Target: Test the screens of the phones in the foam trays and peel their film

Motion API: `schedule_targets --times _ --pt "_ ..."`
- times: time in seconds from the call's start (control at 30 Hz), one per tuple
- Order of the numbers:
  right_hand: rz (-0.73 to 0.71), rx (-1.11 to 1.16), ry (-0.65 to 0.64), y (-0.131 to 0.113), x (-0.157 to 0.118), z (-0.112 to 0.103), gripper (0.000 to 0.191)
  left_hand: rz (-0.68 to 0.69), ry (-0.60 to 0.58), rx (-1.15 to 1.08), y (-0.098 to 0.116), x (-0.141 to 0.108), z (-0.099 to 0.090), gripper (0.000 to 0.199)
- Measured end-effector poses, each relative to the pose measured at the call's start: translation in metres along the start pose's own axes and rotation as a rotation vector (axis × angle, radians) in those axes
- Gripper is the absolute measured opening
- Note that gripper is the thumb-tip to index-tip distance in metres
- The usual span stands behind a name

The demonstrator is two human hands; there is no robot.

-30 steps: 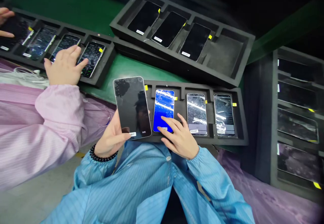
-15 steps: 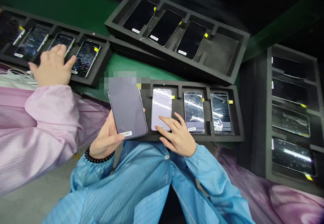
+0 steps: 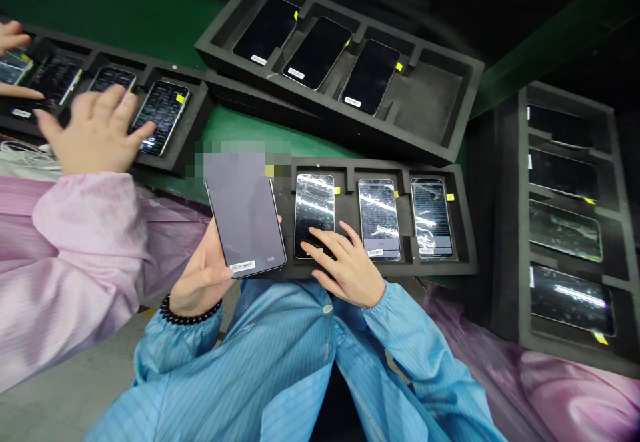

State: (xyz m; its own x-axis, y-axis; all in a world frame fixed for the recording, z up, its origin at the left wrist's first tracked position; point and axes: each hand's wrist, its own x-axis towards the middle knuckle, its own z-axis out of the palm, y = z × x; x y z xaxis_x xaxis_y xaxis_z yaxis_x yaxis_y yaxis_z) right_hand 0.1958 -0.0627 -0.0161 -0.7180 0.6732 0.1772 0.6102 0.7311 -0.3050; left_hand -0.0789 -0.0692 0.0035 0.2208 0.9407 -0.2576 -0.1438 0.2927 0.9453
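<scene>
My left hand [image 3: 203, 275] is closed around a smartphone [image 3: 245, 225], tilted up above the left end of the near foam tray [image 3: 350, 269]. The phone's screen is plain grey-violet with a white barcode label at the bottom; its top is blurred out by pixelation. My right hand [image 3: 349, 262] has its fingers spread over the lower part of a second phone [image 3: 315, 205] lying in the tray, whose screen is dark with reflections. Whether the fingertips touch the glass I cannot tell. Right of it lie a phone with a text screen [image 3: 379, 212] and another phone [image 3: 431, 212].
A co-worker's hands in pink sleeves [image 3: 95, 129] are over a tray [image 3: 195, 129] of phones at left. Behind stands a stacked foam tray [image 3: 465, 95] with three dark phones and one vacant slot. At right is another phone tray [image 3: 617, 229].
The screen under my right hand has gone from light to dark. Small marks now show at the bottom of the held phone's screen. A co-worker's second hand has appeared at far left.
</scene>
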Motion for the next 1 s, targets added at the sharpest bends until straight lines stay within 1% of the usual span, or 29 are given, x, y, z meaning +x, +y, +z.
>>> schedule_targets --times 0.1,0.23,0.3,0.4,0.47,0.53,0.6,0.67,0.77,0.87,0.93,1.0 --pt "-0.016 -0.006 0.012 0.001 -0.001 0.000 0.039 -0.005 0.053 0.113 0.003 0.002 0.004 0.101" --pt "-0.016 -0.011 0.022 0.001 0.000 0.000 0.039 -0.029 0.117 0.176 0.009 0.004 0.009 0.098" --pt "-0.016 -0.018 0.024 0.001 0.000 -0.001 0.039 -0.038 0.111 0.123 0.008 0.004 0.010 0.096" --pt "-0.023 -0.025 0.022 0.002 0.001 -0.001 0.038 -0.011 0.061 -0.065 0.007 0.003 0.010 0.091" --pt "-0.026 -0.026 0.025 0.001 0.001 -0.002 0.038 -0.010 0.058 -0.119 0.007 0.003 0.010 0.088" --pt "-0.027 -0.027 0.033 0.001 0.002 -0.002 0.037 -0.032 0.080 -0.085 0.008 0.004 0.011 0.087" --pt "-0.027 -0.027 0.042 0.001 0.002 -0.003 0.037 -0.044 0.105 -0.001 0.009 0.004 0.011 0.086" --pt "-0.029 -0.026 0.044 0.001 0.002 -0.003 0.037 -0.026 0.122 0.102 0.010 0.005 0.011 0.083" --pt "-0.031 -0.024 0.037 0.001 0.002 -0.002 0.036 -0.004 0.097 0.215 0.011 0.006 0.009 0.083" --pt "-0.029 -0.022 0.037 0.001 0.001 -0.001 0.036 -0.001 0.068 0.220 0.012 0.007 0.010 0.086" --pt "-0.026 -0.016 0.034 0.001 0.001 0.000 0.036 -0.006 0.087 0.209 0.011 0.007 0.011 0.084" --pt "-0.023 -0.010 0.031 0.001 0.001 0.000 0.036 -0.011 0.109 0.143 0.009 0.006 0.011 0.082"
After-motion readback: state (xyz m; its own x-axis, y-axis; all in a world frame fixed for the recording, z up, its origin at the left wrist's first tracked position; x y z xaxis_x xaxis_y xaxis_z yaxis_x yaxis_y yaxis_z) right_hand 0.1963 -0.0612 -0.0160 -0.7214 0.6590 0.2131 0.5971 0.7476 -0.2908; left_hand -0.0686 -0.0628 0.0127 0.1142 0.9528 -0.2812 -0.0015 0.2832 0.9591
